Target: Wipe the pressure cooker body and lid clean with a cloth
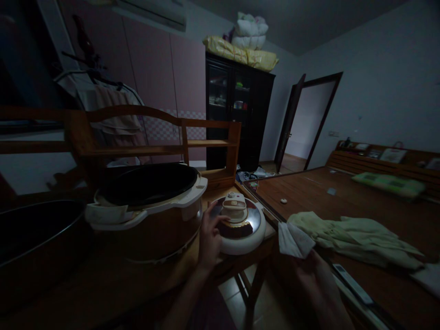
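My left hand (210, 236) is at the left side of a round pressure cooker lid (252, 236), with fingers over its rim and top. The lid has a white rim, a shiny dark top and a pale central handle (234, 206), and it lies at the table's right end. My right hand (316, 275) pinches a folded white cloth or tissue (294, 239), held up to the right of the lid and apart from it. Left of the lid stands the lidless pressure cooker body (172, 229), white-rimmed with a dark inside.
A dark pot (44, 238) sits at far left on the wooden table (161, 279). A wooden shelf rail (137, 149) rises behind. To the right, a brown bed surface (309, 192) carries a pale green garment (357, 236), a white remote (352, 284) and a green checked pillow (388, 184).
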### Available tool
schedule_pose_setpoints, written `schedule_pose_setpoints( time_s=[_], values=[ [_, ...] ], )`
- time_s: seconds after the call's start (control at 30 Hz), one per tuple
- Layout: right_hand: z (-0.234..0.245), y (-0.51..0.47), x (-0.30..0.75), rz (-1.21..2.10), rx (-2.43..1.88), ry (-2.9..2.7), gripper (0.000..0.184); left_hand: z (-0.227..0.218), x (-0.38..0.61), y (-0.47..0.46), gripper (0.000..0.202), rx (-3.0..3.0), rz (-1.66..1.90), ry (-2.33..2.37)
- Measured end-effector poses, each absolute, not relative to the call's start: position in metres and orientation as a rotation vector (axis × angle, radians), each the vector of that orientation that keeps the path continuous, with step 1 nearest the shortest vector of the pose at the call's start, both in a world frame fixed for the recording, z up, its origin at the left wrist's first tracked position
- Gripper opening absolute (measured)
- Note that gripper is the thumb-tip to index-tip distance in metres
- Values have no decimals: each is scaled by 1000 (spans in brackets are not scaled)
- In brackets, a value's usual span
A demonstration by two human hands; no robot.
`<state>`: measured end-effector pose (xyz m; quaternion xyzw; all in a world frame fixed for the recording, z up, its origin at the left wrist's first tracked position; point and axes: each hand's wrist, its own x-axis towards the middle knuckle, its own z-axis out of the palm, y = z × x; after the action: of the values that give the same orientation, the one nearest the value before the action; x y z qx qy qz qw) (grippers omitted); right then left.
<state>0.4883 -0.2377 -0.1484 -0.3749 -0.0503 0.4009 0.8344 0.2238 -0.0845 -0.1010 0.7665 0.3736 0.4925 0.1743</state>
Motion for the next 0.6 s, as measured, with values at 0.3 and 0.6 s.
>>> schedule_pose_setpoints(
  time_s=[0.3, 0.6],
  values=[
    [-134, -188, 488, 679, -885, -239, 25, -157, 189, -91, 45, 1699, 1511, 875],
    [-125, -165, 468, 582, -1000, -427, 44, -171, 188, -90, 38, 1400, 1440, 791]
  ],
)
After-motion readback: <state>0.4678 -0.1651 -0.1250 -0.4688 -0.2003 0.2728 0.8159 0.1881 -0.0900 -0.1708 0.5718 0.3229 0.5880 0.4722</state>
